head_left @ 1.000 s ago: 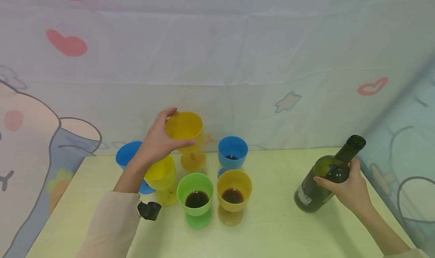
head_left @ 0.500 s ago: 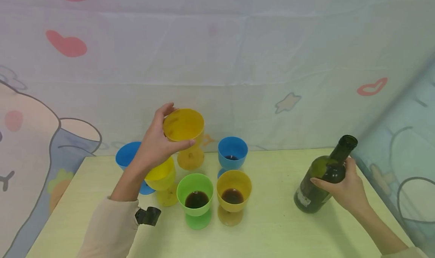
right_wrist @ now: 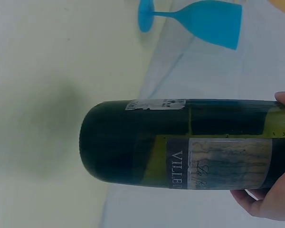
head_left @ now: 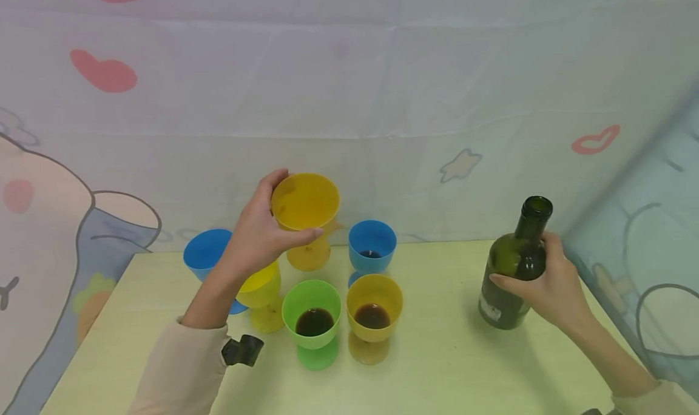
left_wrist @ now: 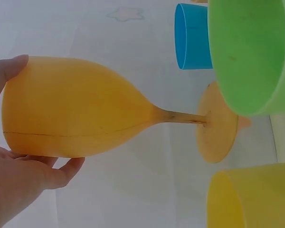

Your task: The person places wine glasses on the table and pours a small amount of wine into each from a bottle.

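My left hand (head_left: 255, 236) grips an orange-yellow plastic goblet (head_left: 306, 204) around its bowl, fingers at the back and thumb in front. In the left wrist view, the held goblet (left_wrist: 80, 107) is clear of the table, its stem and round foot visible. On the right, my right hand (head_left: 559, 290) grips a dark green wine bottle (head_left: 510, 263) around its upper body. The bottle stands nearly upright, lifted off the table, with its mouth uncovered. Its label (right_wrist: 228, 164) shows in the right wrist view, and the base hangs above a shadow.
A green goblet (head_left: 311, 300), an amber goblet (head_left: 374, 296) and a blue goblet (head_left: 372, 245) hold dark liquid. A yellow goblet (head_left: 262, 290) and another blue goblet (head_left: 206, 251) stand behind my left forearm. A patterned cloth (head_left: 437, 87) hangs behind the table (head_left: 431, 366).
The bottle has gone from leaning right to nearly upright and risen off the table in my right hand. My left hand has shifted the goblet slightly up and right.
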The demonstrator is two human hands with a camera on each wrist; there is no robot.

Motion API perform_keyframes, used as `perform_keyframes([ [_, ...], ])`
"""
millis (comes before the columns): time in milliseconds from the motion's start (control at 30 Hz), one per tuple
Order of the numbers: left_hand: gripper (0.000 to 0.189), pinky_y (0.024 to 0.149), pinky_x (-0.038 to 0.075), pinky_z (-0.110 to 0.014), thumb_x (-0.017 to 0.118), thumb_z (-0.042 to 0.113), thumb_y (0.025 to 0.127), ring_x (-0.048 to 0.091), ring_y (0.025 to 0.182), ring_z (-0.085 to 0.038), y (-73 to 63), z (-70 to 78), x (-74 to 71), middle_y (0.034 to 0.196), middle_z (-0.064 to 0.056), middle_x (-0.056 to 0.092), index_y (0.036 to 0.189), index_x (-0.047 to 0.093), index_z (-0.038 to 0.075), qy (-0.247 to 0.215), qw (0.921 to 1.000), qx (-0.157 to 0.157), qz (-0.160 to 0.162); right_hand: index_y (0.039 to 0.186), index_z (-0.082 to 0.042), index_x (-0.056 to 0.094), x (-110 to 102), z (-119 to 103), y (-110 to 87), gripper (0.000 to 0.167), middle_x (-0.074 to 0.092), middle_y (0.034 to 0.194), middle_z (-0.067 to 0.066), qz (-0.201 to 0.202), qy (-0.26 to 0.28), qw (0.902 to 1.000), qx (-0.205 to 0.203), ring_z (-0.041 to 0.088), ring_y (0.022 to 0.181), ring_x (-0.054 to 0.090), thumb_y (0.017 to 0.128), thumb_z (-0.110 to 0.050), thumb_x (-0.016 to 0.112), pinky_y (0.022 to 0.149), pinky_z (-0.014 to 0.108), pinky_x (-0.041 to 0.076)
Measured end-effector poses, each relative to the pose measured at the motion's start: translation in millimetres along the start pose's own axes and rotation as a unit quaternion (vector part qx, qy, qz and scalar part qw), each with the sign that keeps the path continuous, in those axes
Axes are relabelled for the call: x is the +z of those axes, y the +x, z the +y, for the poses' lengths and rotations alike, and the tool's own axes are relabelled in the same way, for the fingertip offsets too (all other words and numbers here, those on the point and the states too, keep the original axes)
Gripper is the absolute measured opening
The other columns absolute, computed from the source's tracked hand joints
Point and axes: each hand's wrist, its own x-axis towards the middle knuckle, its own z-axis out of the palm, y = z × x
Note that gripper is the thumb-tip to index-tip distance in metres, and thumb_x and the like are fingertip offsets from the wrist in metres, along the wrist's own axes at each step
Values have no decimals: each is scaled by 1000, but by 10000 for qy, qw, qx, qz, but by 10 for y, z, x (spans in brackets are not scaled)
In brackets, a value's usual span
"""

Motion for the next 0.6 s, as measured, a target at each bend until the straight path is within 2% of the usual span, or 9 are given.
perform_keyframes([
  [300, 89, 91, 43, -43, 77, 22, 73, 43, 113, -28, -10, 107, -9, 138, -11, 36, 141, 22, 6, 190, 9998, -20, 36, 124, 6, 32, -141, -373, 155, 82, 52, 104, 26, -130, -156, 9972, -722, 43, 85, 55, 63, -15, 82, 66, 58, 44],
  [600, 87, 87, 45, -41, 77, 25, 72, 45, 109, -26, -25, 233, -22, 133, -10, 40, 139, 25, 7, 229, 9997, 12, 19, 120, 4, 40, -202, -684, 269, 76, 53, 99, 15, -185, -678, 9854, -1550, 30, 81, 53, 59, -16, 81, 63, 46, 44],
])
